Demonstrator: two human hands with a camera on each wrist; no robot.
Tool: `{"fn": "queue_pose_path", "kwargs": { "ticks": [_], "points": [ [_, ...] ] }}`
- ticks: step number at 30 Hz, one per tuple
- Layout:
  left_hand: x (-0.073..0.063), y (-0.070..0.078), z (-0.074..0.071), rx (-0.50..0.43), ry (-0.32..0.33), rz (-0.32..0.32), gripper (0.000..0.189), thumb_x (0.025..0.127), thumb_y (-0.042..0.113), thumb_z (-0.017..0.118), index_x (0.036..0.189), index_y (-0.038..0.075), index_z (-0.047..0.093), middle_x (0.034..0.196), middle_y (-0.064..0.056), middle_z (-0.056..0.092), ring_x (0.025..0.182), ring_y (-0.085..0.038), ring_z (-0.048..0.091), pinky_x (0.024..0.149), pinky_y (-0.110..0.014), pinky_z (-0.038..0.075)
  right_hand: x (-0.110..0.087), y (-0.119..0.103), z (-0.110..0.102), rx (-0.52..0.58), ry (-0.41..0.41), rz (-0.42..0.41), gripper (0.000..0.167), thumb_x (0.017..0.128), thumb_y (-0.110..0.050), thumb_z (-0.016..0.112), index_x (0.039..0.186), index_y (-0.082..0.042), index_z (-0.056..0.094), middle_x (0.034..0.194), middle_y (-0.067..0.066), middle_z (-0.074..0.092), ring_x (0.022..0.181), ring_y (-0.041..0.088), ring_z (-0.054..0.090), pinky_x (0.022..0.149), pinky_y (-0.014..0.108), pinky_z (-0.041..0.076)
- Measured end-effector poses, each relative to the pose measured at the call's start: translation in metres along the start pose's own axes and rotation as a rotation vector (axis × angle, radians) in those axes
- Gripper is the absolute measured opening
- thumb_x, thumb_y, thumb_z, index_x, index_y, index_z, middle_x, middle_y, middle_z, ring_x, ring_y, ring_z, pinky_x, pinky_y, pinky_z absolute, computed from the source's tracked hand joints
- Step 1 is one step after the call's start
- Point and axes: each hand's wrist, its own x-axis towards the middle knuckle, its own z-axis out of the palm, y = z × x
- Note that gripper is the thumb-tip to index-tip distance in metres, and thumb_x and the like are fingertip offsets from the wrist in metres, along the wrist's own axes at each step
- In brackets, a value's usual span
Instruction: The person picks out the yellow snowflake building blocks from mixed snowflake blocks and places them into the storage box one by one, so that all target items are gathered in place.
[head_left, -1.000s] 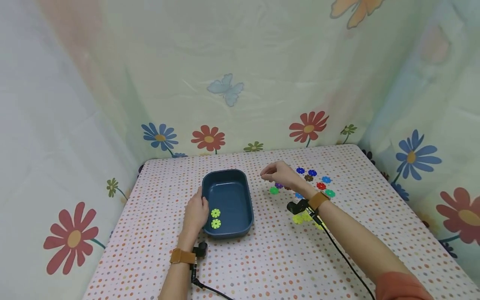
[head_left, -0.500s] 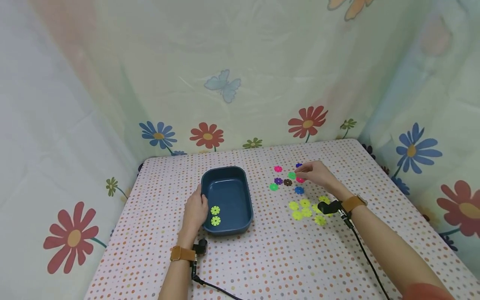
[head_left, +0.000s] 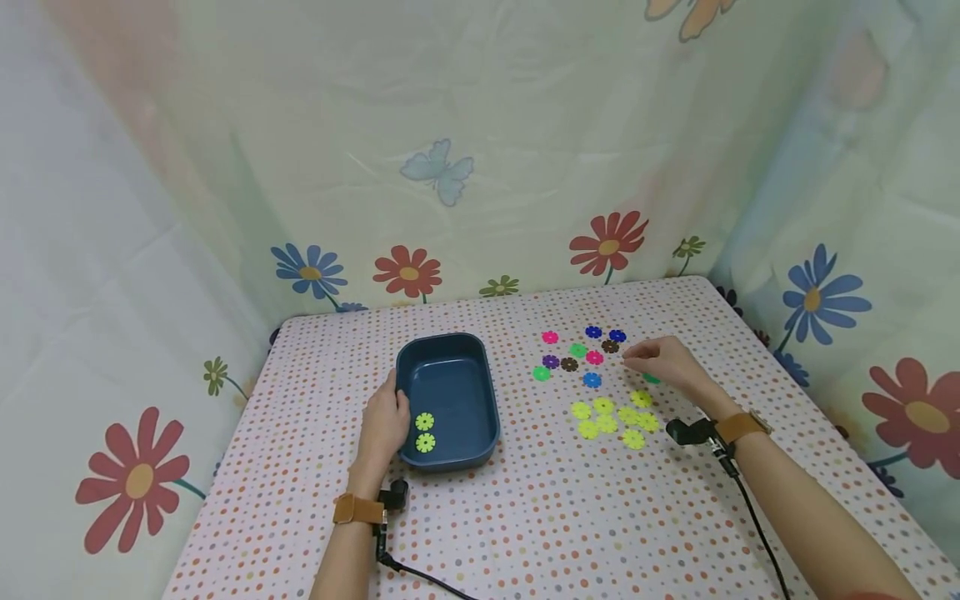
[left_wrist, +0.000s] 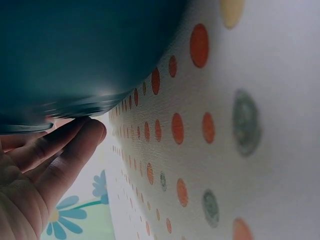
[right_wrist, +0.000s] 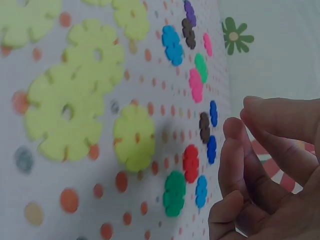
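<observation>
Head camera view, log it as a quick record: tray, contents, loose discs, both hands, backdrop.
Tray: dark blue, on the dotted tabletop
Contents: two yellow discs, toward its near left corner
Loose yellow discs: grouped to the right of the tray
Mixed-colour discs: pink, blue, brown, green, purple, mostly beyond the yellow group
Left hand: touching the tray's left side
Right hand: near the mixed-colour discs, no visible disc held
Backdrop: pale cloth with flowers and butterflies
</observation>
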Motion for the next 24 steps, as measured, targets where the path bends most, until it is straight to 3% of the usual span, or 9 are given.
{"fn": "queue_pose_path", "kwargs": {
  "ticks": [7,17,24],
  "points": [
    [-0.001,0.0,0.002,-0.003,-0.002,0.009,0.052,0.107,0.015,0.041,0.154,-0.005,0.034,0.153,-0.025,0.042,0.141,-0.038,0.042,0.112,-0.053,0.038,-0.012,0.021,-0.004,-0.016,0.018,0.001,0.035,0.099,-0.024,0.065,0.12,0.004,0.069,0.12,0.025,0.066,0.109,0.039,0.059,0.086,0.052,0.052],
    [-0.002,-0.001,0.001,0.015,0.023,0.022,0.051,0.107,0.014,0.042,0.153,-0.006,0.036,0.151,-0.026,0.045,0.138,-0.039,0.045,0.111,-0.053,0.04,-0.02,0.041,-0.003,-0.01,0.008,0.076,0.038,0.097,-0.028,0.068,0.121,0.002,0.068,0.116,0.022,0.067,0.098,0.032,0.06,0.071,0.032,0.05],
    [-0.003,0.0,-0.003,0.003,0.0,0.007,0.052,0.107,0.015,0.042,0.154,-0.005,0.034,0.153,-0.025,0.043,0.14,-0.038,0.043,0.112,-0.052,0.039,-0.025,0.046,0.001,-0.053,-0.007,0.081,0.035,0.097,-0.027,0.069,0.119,-0.001,0.072,0.118,0.022,0.068,0.103,0.033,0.062,0.073,0.033,0.051]
  ]
}}
